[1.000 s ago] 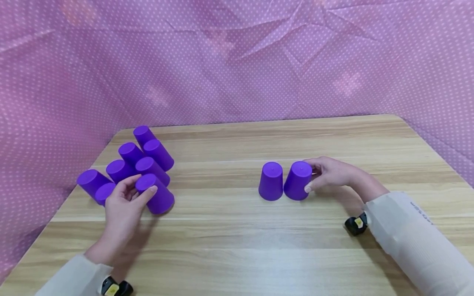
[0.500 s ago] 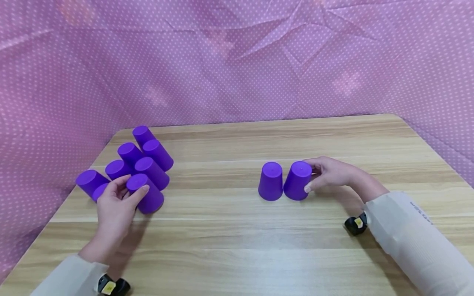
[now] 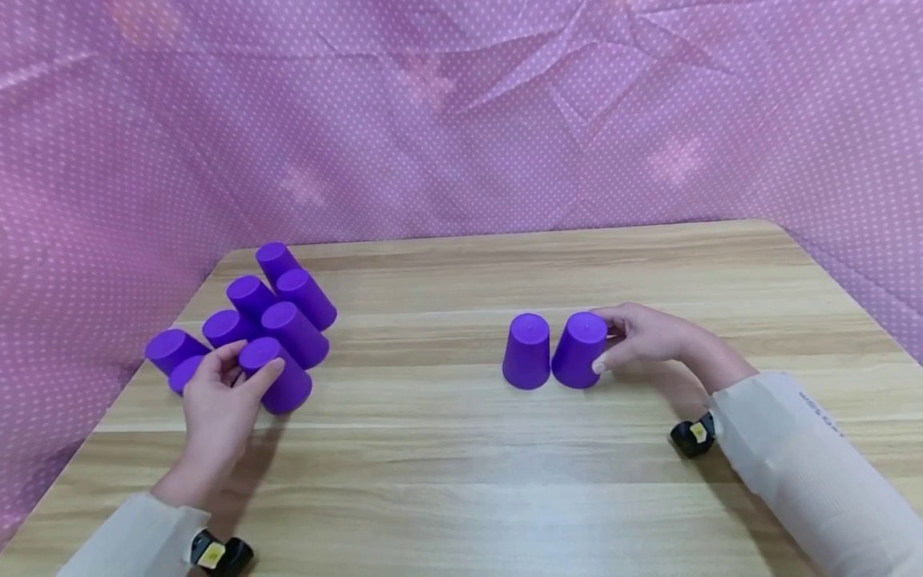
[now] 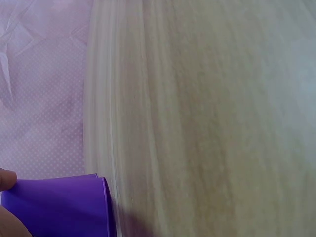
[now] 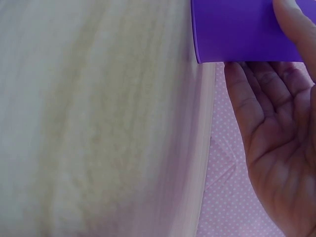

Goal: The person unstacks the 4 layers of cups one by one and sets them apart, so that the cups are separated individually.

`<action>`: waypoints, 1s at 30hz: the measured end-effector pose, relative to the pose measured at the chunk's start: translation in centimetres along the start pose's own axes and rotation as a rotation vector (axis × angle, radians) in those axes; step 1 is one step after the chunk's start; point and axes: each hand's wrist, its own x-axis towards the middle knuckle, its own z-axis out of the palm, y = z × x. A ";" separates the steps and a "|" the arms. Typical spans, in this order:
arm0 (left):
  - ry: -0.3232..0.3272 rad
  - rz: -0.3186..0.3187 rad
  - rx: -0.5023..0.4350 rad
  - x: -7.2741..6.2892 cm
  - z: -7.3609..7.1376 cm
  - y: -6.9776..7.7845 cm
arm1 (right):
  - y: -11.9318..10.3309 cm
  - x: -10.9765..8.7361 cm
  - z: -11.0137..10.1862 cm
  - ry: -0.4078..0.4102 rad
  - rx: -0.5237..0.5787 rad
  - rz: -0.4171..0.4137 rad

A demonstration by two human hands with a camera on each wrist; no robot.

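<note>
Purple plastic cups stand upside down on the wooden table. At the left, my left hand (image 3: pixel 219 409) grips the nearest cup (image 3: pixel 287 388) of a cluster between thumb and fingers; this cup (image 4: pixel 59 207) also shows low in the left wrist view. Further right, my right hand (image 3: pixel 645 335) holds the right-hand cup (image 3: pixel 579 353) of a pair by its side, thumb in front and fingers behind. That cup (image 5: pixel 242 32) fills the top of the right wrist view. Just left of it stands the other cup (image 3: pixel 526 357), the two very close at their rims.
Several more cups (image 3: pixel 296 335) crowd together beyond and left of my left hand, partly covering one another. The table (image 3: pixel 447 449) has rounded far corners. A pink dotted cloth (image 3: pixel 433 120) hangs behind it and along both sides.
My left hand has slid its cup leftward, closer to the cluster, and the low cup beside it has shifted left too. My right hand and the pair have stayed put.
</note>
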 end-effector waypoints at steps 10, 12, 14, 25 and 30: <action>0.014 -0.011 -0.050 0.5 0.0 0.2 | 0.1 0.2 0.0 0.002 0.021 0.007; 0.002 -0.023 -0.076 0.7 0.0 0.1 | 0.1 0.2 0.0 0.003 0.018 0.000; -0.003 -0.025 -0.099 0.8 0.1 0.0 | 0.2 0.2 0.0 0.004 0.013 -0.001; 0.036 -0.030 -0.081 0.9 0.0 -0.3 | 0.1 0.1 0.0 0.007 0.013 0.016; 0.039 -0.030 -0.094 0.9 0.0 -0.3 | 0.0 0.1 0.0 0.009 0.004 0.011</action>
